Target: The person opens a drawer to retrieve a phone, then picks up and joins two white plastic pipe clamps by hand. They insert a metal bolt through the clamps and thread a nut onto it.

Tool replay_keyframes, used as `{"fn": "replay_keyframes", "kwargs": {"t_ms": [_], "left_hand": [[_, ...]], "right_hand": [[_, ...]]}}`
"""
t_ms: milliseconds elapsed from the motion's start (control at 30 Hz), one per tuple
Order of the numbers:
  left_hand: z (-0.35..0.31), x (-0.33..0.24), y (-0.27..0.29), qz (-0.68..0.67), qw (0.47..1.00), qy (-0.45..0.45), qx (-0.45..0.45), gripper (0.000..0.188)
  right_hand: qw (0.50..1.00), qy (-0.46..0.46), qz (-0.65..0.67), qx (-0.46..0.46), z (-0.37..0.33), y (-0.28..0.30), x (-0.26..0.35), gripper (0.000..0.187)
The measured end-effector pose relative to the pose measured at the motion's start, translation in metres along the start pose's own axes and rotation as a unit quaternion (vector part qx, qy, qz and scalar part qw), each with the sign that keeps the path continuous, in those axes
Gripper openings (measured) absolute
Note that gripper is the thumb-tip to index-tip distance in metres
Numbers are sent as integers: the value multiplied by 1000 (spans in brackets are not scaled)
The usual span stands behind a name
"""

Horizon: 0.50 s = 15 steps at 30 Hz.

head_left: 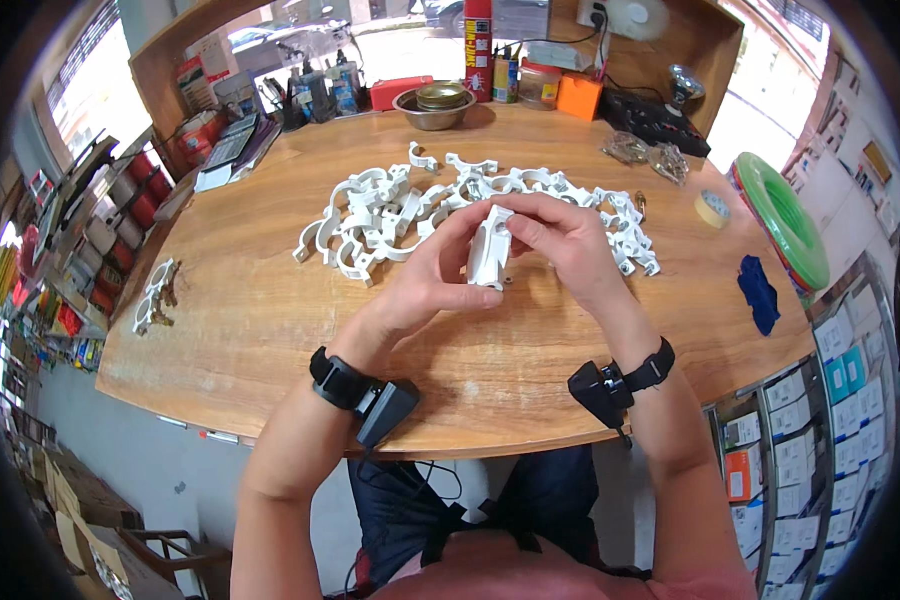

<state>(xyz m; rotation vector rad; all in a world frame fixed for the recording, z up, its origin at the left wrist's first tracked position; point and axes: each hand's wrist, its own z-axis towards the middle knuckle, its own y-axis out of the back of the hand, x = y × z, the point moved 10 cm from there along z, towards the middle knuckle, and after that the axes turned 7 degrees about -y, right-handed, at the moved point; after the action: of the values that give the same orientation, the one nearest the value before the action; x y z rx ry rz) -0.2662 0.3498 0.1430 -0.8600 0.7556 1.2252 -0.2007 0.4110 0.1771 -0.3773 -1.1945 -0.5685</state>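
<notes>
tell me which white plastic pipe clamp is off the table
The white plastic pipe clamp held between left hand and right hand; the others lie on the wooden table.

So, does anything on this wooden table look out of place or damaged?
Nothing looks damaged. Both hands, left hand and right hand, hold a white plastic clamp. The pile of white clamps is loose, and two clamps lie apart near the table's left edge.

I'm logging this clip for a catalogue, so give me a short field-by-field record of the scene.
Setting: wooden table in a shop
Left hand: grips the white plastic pipe clamp from the left
Right hand: fingers on the same clamp's top and right side
Behind hands: pile of white clamps
Far edge: steel bowl, red spray can
Right side: tape roll, green coil
Wrists: black strapped devices
</notes>
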Motion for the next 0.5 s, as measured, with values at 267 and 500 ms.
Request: {"fn": "replay_keyframes", "kwargs": {"t_ms": [267,500], "left_hand": [[-6,15,13,-37,990,79,-115,31],[-5,12,18,-15,987,72,-140,30]], "right_hand": [[1000,-12,22,-15,-2,-6,-11,13],[999,-8,34,-24,-4,-6,-7,15]]}}
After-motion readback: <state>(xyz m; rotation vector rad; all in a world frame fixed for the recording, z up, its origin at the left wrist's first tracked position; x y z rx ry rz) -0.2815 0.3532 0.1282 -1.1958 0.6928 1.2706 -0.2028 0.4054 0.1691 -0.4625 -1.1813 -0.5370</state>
